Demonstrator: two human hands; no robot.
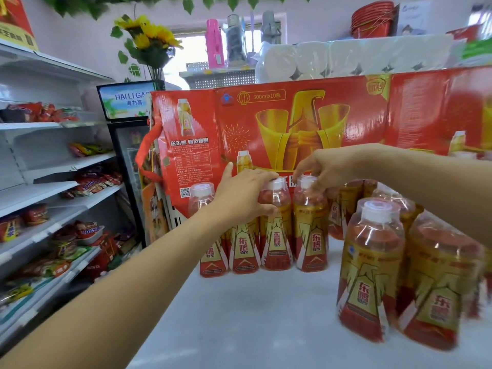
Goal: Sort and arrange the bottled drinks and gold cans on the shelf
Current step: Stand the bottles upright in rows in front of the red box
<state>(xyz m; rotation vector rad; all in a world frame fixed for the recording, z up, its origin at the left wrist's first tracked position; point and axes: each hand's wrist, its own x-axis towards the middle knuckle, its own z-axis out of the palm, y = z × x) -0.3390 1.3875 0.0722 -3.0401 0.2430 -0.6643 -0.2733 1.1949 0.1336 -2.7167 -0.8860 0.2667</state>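
Several bottled drinks with white caps and red-and-gold labels stand in a row on the white shelf top (pixel 253 315), against a red carton. My left hand (pixel 245 198) grips the neck of one bottle in the row (pixel 275 235). My right hand (pixel 327 166) pinches the white cap of the neighbouring bottle (pixel 310 230). A bottle at the row's left end (pixel 205 209) stands free. Two more bottles (pixel 372 267) stand close to me on the right, blurred. Others stand behind them (pixel 346 206). I see no gold cans.
Large red drink cartons (pixel 279 123) form a wall behind the row, with wrapped paper rolls (pixel 332 57) on top. Snack shelves (pixel 53 195) run along the left. A drinks fridge (pixel 127 145) stands behind them, with sunflowers (pixel 149 33) above.
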